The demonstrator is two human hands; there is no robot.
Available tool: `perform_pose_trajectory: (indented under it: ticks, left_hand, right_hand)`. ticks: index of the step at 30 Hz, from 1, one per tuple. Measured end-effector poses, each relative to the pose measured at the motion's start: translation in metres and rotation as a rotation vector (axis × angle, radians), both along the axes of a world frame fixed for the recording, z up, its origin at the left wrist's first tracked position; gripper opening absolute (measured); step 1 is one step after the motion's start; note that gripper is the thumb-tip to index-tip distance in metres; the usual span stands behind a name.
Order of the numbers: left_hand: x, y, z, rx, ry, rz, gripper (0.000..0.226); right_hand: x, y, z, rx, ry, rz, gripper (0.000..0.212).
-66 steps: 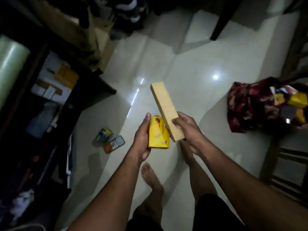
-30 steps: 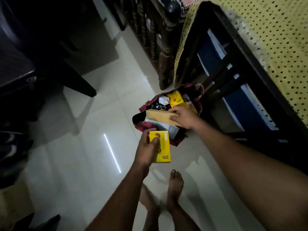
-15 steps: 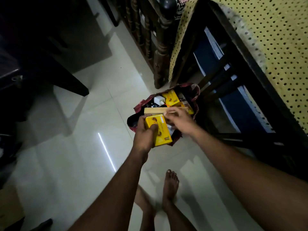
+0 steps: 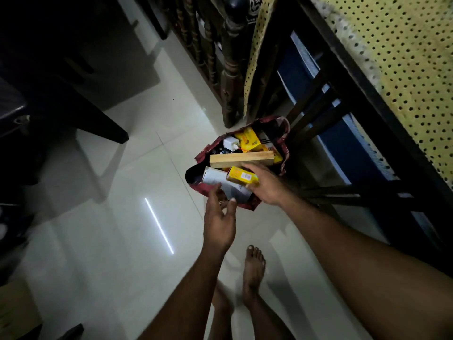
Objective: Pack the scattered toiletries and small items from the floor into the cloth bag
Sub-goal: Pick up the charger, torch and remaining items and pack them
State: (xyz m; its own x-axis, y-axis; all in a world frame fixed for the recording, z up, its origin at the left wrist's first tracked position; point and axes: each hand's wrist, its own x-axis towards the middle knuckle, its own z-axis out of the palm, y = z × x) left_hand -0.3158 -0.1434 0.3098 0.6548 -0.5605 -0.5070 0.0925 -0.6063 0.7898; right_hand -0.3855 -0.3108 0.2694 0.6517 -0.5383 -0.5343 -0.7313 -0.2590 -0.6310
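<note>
1. My right grip (image 4: pixel 266 186) holds a small yellow box (image 4: pixel 241 177) over the open cloth bag (image 4: pixel 284 146). My thumb and fingers are curled round it.
2. My left grip (image 4: pixel 219 220) holds nothing. Its fingers are loose and spread, just at 7 o'clock from the yellow box, by the near edge of the bag.
3. The bag sits on the white floor (image 4: pixel 98 229), at about 12 o'clock from my bare feet (image 4: pixel 253 268).
4. A long tan box (image 4: pixel 241 159) lies flat across the top of the bag, just at 12 o'clock from the yellow box.
5. A white box (image 4: pixel 220 182) lies in the bag under my hands.
6. More yellow packs (image 4: pixel 248 141) and a small white thing (image 4: pixel 230 143) sit deeper in the bag, at 12 o'clock from the tan box.
7. A dark wooden post (image 4: pixel 231 69) stands beyond the bag.
</note>
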Motion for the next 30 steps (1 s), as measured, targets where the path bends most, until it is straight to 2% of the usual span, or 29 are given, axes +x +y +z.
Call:
perform_pose_trajectory:
  ticks: [2,4,10,15,18,21,25,30]
  left_hand:
    - [-0.005,0.011,0.000,-0.028,-0.023,-0.003,0.037]
    - [-0.007,0.018,0.001,-0.035,-0.021,0.011,0.033]
    - [0.002,0.035,0.006,0.002,0.050,0.040,0.022]
    - [0.002,0.074,0.025,0.028,0.133,0.109,0.019]
    - [-0.001,0.120,0.032,0.049,0.159,0.169,0.019]
    - [-0.011,0.188,0.033,0.080,0.194,0.299,0.019]
    - [-0.036,0.299,0.024,0.126,0.227,0.510,0.018]
    - [-0.103,0.450,-0.006,0.146,0.282,0.781,0.019]
  right_hand:
    - [0.001,-0.005,-0.001,-0.083,0.099,0.084,0.067]
    - [0.001,-0.003,0.002,-0.104,0.060,0.047,0.059]
    - [-0.001,0.042,0.029,-0.141,-0.123,-0.127,0.004]
    - [0.001,0.105,0.048,-0.061,-0.166,-0.069,0.043]
    - [0.006,0.153,0.060,0.012,-0.155,0.013,0.035]
    - [0.007,0.215,0.065,0.085,-0.083,0.176,0.006]
    - [0.003,0.306,0.059,0.123,-0.043,0.405,0.017]
    - [-0.016,0.433,0.042,0.158,0.073,0.707,0.019]
